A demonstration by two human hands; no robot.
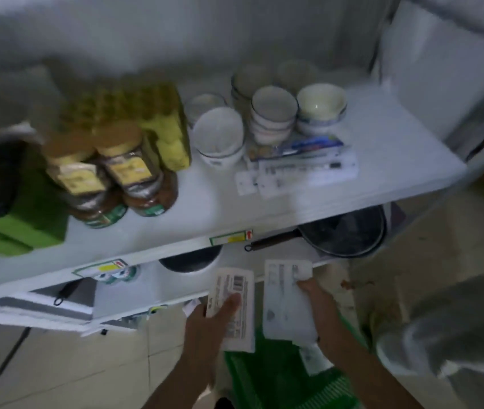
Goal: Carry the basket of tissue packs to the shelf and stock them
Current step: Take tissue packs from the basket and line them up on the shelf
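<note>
My left hand (209,323) grips a white tissue pack (234,308) with a barcode, held upright over the floor below the shelf edge. Just to its right, my right hand (313,293) holds a second white tissue pack (286,299). Beneath both hands stands the green basket (267,379), with another pack (313,357) lying inside it. Several tissue packs (302,169) lie flat on the white shelf (205,208), in front of the bowls.
Stacked white bowls (273,113), jars (134,169), a yellow box (158,119) and green packs (22,228) fill the shelf. A frying pan (341,231) and a dark pot (190,258) sit on the lower level. A black cable (4,358) runs over the tiled floor at left.
</note>
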